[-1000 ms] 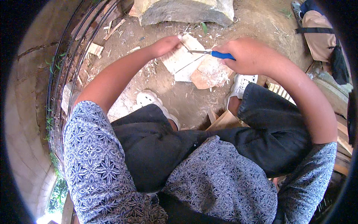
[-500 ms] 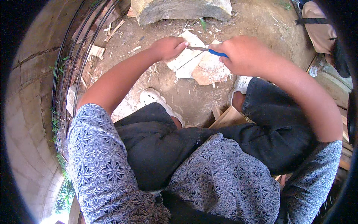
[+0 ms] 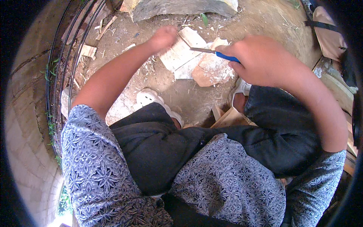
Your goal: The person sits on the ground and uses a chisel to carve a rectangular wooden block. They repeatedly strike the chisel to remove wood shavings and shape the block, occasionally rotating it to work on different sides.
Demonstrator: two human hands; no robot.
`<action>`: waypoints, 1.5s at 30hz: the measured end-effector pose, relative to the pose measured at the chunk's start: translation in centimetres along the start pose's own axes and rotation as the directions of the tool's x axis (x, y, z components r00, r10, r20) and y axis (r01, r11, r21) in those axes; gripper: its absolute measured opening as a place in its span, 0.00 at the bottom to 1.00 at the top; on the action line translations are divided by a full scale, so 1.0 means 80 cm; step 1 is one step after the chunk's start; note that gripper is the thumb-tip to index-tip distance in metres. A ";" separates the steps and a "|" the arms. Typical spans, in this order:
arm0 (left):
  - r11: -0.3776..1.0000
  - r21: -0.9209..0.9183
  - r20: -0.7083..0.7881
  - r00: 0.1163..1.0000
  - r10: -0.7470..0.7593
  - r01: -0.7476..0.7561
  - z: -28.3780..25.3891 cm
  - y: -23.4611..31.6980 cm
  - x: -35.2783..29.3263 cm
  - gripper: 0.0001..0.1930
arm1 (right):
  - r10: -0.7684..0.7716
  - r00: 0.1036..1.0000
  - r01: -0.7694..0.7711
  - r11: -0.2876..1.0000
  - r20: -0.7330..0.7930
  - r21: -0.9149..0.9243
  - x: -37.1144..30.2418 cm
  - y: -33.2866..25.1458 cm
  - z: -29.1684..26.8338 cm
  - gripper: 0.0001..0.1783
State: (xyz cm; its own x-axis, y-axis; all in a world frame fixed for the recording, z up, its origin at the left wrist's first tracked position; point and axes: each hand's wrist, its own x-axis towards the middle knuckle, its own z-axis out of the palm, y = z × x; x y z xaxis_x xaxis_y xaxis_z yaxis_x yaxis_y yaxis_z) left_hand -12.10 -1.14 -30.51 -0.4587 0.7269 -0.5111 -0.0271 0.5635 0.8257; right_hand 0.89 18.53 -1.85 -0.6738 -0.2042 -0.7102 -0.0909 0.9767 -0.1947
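My right hand (image 3: 253, 60) is wrapped round the blue handle of a narrow-bladed tool (image 3: 227, 56). Its thin grey blade points left over the boards; whether it is a knife or a file is unclear. My left hand (image 3: 165, 39), closed and smeared by motion, is at the upper left edge of a pale wooden board (image 3: 176, 56). A thin dark line runs from its fingers toward the blade tip; I cannot tell whether it is a slim stick or a board edge. Beside the board, under the blade, lies a rough, dusty orange-tan block (image 3: 211, 70).
A large stone (image 3: 181, 9) lies at the far side. Black cables (image 3: 56, 56) run along a wall on the left. Wood scraps (image 3: 89, 51) and shavings litter the dirt floor. Another person's leg (image 3: 327, 34) shows at the far right. My white clogs (image 3: 147, 97) flank the boards.
My left hand has moved away from the blade tip, up and to the left. The right hand and its tool have shifted slightly right. The pale board lies more exposed.
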 end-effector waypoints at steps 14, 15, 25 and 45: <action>0.907 0.415 0.042 0.997 0.060 -0.072 -0.044 -0.003 -0.006 0.46 | -0.014 0.990 0.025 0.997 -0.142 0.078 0.003 0.002 0.019 0.12; 0.887 0.456 0.120 0.993 0.021 -0.074 -0.045 0.005 -0.016 0.51 | -0.006 0.989 0.018 0.997 -0.150 0.078 0.005 -0.001 0.021 0.12; 0.976 0.174 0.246 0.954 -0.170 0.129 -0.022 0.002 -0.118 0.63 | -0.018 0.988 0.012 0.999 -0.151 -0.044 0.027 -0.035 0.018 0.11; 0.972 0.098 0.128 0.966 -0.225 0.214 0.001 -0.028 -0.118 0.70 | -0.041 0.987 0.031 0.997 -0.158 -0.066 0.046 -0.054 0.010 0.11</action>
State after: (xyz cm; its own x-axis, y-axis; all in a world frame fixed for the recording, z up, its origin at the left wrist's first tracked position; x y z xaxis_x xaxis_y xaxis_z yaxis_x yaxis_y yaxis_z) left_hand -7.66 -9.24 -27.56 -0.3232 0.6254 -0.7102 -0.0374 0.7415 0.6699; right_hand -0.60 13.54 -4.15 -0.7768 -0.2307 -0.5860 -0.1596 0.9722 -0.1712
